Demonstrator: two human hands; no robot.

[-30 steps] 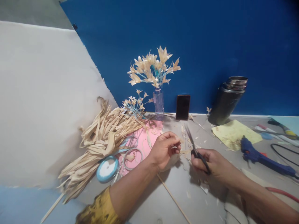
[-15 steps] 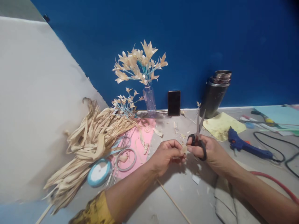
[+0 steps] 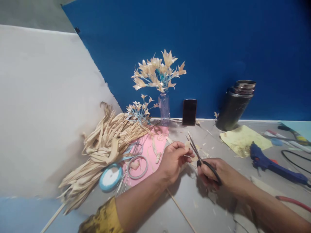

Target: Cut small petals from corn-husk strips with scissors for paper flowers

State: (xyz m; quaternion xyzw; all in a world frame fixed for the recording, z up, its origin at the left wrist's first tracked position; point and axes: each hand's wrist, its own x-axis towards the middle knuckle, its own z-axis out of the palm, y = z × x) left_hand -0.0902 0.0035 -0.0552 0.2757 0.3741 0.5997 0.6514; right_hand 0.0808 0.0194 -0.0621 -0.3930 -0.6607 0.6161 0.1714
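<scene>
Between thumb and fingers, my left hand [image 3: 175, 160] pinches a small pale piece of dried husk [image 3: 187, 145]. My right hand [image 3: 213, 173] has its fingers in the black handles of a pair of scissors [image 3: 193, 145], whose narrow blades point up and left beside the husk piece. Small pale scraps [image 3: 202, 149] lie on the table behind the hands. To the left is a large bundle of dried husks [image 3: 107, 142]. Pale flowers on blue stems [image 3: 155, 71] stand in a clear bottle [image 3: 164, 108], and a smaller flower bunch [image 3: 139, 111] lies near it.
A phone [image 3: 189, 112] and a dark flask [image 3: 234, 106] lean on the blue wall. On the right are a yellow sheet [image 3: 243, 137] and a blue glue gun [image 3: 274, 165] with its cord. Ribbon spool [image 3: 111, 177], grey ring [image 3: 137, 176] and pink sheet [image 3: 150, 145] sit left.
The scissors have tilted leftward, and their blades now lie close to the husk piece. My right hand has come away from the piece, which my left hand still holds. The view has shifted.
</scene>
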